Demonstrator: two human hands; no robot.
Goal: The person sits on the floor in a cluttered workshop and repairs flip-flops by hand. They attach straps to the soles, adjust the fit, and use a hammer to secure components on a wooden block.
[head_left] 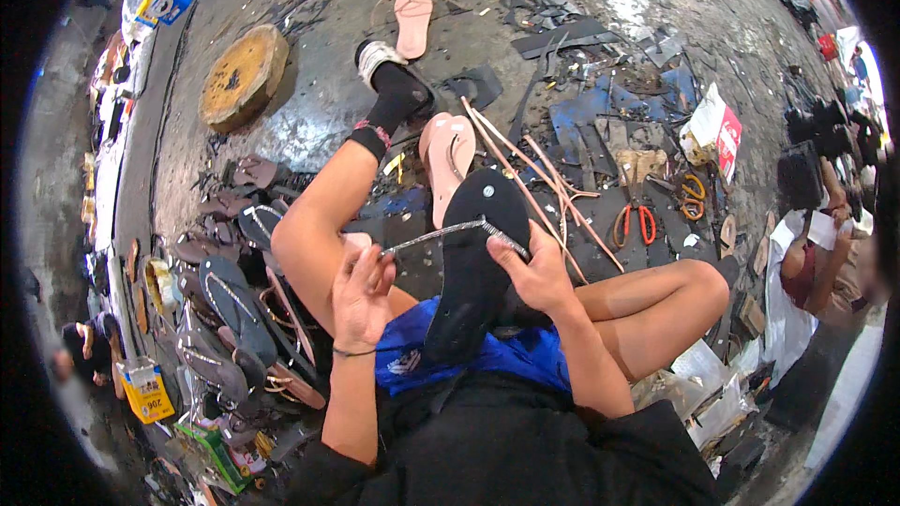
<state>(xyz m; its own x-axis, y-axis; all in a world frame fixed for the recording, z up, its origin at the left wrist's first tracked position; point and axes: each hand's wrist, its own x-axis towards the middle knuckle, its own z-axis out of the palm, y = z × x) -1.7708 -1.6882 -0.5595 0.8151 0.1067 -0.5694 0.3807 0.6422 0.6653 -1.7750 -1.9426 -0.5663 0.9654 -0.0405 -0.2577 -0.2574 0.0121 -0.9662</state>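
A black flip-flop (461, 295) is held toe-away over my lap, with a glittery beaded strap (429, 238) threaded near its toe. My right hand (541, 275) wraps around its right edge, the thumb pressing by the right branch of the strap. My left hand (360, 302) pinches the loose end of the left branch, pulled out to the left of the sole. Just beyond the toe lie pink flip-flops (437, 169), and pale pink strips (548, 192) are spread to their right.
Finished-looking sandals (220, 309) are heaped on the left. Red-handled scissors (636, 223) and orange-handled scissors (693, 197) lie at the right among dark scraps (609, 103). A round wooden block (244, 78) and a single pink sandal (412, 23) are farther off. Another person (820, 258) sits at far right.
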